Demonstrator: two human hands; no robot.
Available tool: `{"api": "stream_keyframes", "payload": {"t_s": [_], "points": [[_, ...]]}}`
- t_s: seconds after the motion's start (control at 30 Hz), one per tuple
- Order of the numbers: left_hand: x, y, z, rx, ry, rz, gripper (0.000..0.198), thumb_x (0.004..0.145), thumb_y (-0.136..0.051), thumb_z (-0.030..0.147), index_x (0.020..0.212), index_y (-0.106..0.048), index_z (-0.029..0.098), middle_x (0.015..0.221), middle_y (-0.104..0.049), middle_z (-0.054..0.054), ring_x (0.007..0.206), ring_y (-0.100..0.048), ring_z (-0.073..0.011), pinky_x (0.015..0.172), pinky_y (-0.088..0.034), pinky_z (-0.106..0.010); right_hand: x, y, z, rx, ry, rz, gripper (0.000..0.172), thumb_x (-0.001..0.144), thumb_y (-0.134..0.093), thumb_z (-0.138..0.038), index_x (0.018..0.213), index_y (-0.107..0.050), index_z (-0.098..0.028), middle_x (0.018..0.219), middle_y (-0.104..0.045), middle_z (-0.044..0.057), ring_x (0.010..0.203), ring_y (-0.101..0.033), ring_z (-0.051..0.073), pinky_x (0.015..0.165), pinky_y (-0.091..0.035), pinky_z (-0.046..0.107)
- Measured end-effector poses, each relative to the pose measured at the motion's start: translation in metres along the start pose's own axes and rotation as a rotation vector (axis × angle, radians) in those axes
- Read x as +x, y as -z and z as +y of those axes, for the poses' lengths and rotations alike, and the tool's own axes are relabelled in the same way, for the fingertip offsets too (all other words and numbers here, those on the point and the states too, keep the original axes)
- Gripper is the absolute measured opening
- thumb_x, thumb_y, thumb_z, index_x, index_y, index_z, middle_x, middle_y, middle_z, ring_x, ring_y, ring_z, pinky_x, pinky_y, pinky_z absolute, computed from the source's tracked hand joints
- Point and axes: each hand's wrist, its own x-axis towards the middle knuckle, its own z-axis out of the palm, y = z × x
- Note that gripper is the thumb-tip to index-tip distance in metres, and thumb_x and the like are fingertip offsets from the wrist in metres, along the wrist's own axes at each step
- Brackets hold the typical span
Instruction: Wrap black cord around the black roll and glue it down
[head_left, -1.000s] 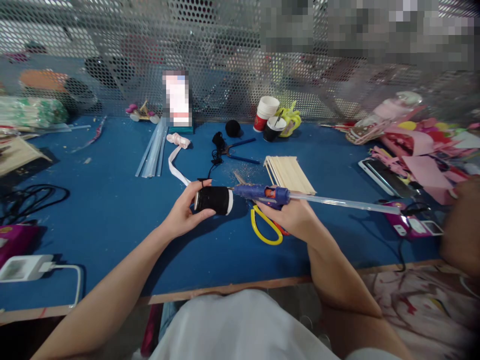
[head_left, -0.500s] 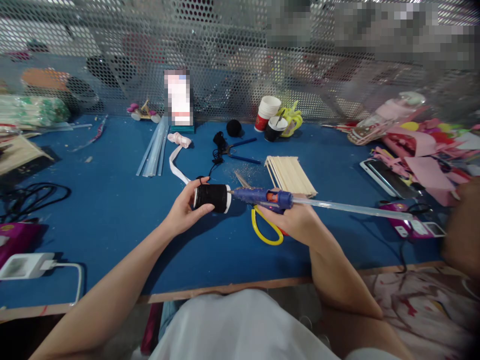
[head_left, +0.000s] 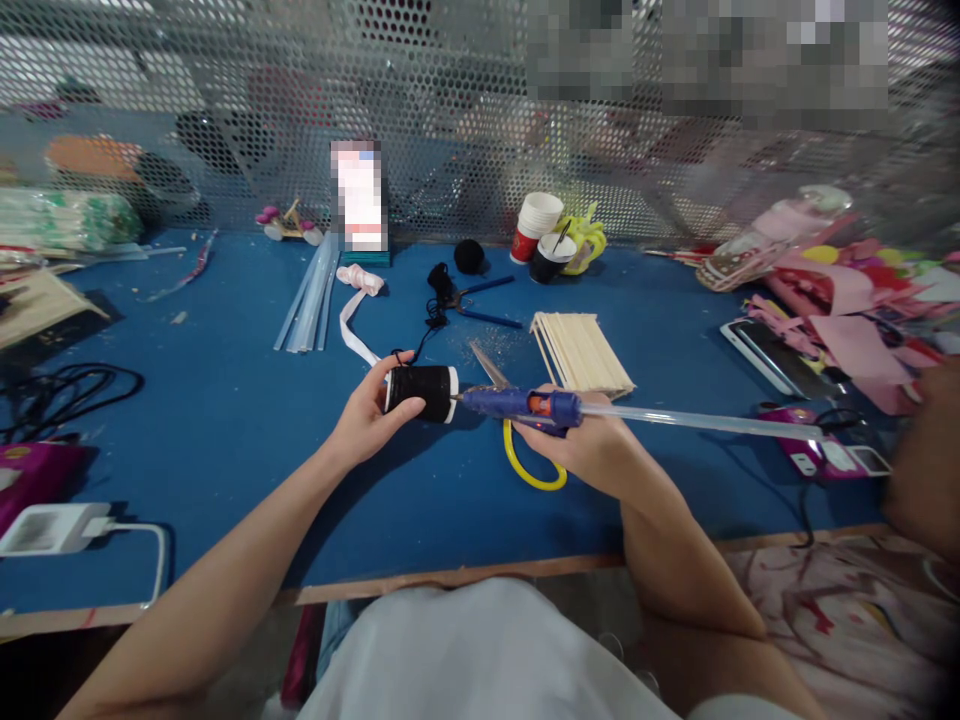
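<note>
A blue table (head_left: 225,430) is backed by a perforated metal screen (head_left: 450,60). Pliers (head_left: 488,320) and a stick panel (head_left: 583,352) are laid beyond the hands. Scissors (head_left: 510,447) are partly covered by a glue gun (head_left: 491,403) and the right hand (head_left: 596,440), in whose closed grip the gun is held. A black-wrapped cylinder (head_left: 420,391) is clasped over the table by the left hand (head_left: 366,425), its white rim met by the nozzle; whether contact is made cannot be told.

The head-mounted camera looked forward and down across the blue table (head_left: 450,520) from close above its near edge.
</note>
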Motion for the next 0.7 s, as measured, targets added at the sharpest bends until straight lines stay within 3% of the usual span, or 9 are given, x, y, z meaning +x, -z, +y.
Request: {"api": "stream_keyframes", "payload": {"t_s": [0.13,0.23,0.5,0.7], "points": [[0.0,0.0,0.0,0.008,0.012,0.007,0.056,0.075,-0.062,0.034,0.125,-0.04,0.02,0.091,-0.058,-0.005,0.075,-0.056,-0.0153,0.06,-0.048,-0.025,0.001,0.003,0.0,-0.059,0.093,-0.033,0.022,0.081,-0.044,-0.025,0.07,-0.061,-0.018,0.061,-0.054,0.004,0.055,-0.049,0.014,0.048,-0.033,0.026],[0.0,0.0,-0.001,0.023,-0.002,0.005,0.056,0.075,-0.062,0.034,0.125,-0.04,0.021,0.093,-0.059,-0.005,0.075,-0.057,-0.0154,0.059,-0.048,-0.025,-0.001,0.003,0.001,-0.028,0.066,-0.04,0.02,0.081,-0.046,-0.026,0.074,-0.063,-0.018,0.061,-0.055,0.004,0.054,-0.049,0.014,0.049,-0.034,0.026],[-0.001,0.002,0.0,0.093,-0.111,-0.031,0.059,0.074,-0.063,0.033,0.126,-0.038,0.019,0.114,-0.053,-0.01,0.084,-0.057,-0.017,0.067,-0.049,-0.026,-0.002,-0.003,0.007,-0.097,0.094,0.077,0.022,0.083,-0.045,-0.028,0.075,-0.064,-0.02,0.06,-0.055,0.003,0.053,-0.047,0.013,0.048,-0.034,0.027],[-0.003,0.003,-0.003,0.148,-0.181,-0.059,0.061,0.074,-0.064,0.031,0.127,-0.037,0.019,0.115,-0.052,-0.012,0.09,-0.056,-0.0193,0.074,-0.048,-0.03,0.0,-0.005,0.013,-0.118,0.133,0.132,0.023,0.083,-0.046,-0.03,0.076,-0.065,-0.018,0.062,-0.057,0.004,0.055,-0.05,0.014,0.049,-0.037,0.027]]}}
